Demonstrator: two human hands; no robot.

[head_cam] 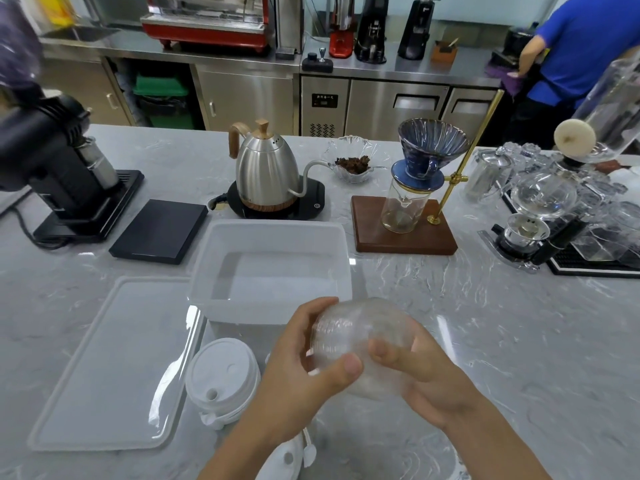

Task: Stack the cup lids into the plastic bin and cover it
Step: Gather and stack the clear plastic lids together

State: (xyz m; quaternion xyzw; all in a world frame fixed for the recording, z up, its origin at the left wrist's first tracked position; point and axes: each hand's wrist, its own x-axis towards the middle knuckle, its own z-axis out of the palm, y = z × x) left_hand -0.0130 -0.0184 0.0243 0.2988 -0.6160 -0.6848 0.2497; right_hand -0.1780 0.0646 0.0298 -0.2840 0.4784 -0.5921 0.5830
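A stack of clear dome cup lids (356, 332) is held between both hands just in front of the translucent plastic bin (341, 244), near its front right corner. My left hand (301, 375) grips the stack's left side with the thumb across the front. My right hand (422, 372) holds its right side. The bin stands open with nothing in it. Its flat lid (104, 368) lies on the counter to the left. A stack of white cup lids (221, 375) sits beside my left wrist, and more white lids (294, 459) lie under my left forearm.
Behind the bin stand a steel kettle (266, 168) on its base, a black scale (159, 230) and a pour-over stand (405, 223). A black grinder (59, 168) is at the far left, glassware (554, 202) at the right. A person in blue (581, 46) works at the back counter.
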